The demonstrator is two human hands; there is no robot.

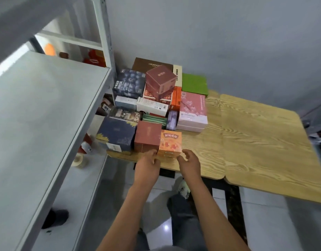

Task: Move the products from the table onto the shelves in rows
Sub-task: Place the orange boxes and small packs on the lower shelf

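Head view is showing you reaching both hands to the orange box standing at the near edge of the wooden table. Your left hand is curling its fingers against the box's lower left corner, and your right hand is closing in on its lower right corner with fingers bent; whether either is truly gripping yet, you cannot tell. The orange box is touching a dark red box on its left, with a navy box beyond that. Behind them the pink box, blueberry box and green box are crowding the table's far left part. The grey shelf is sitting to your left.
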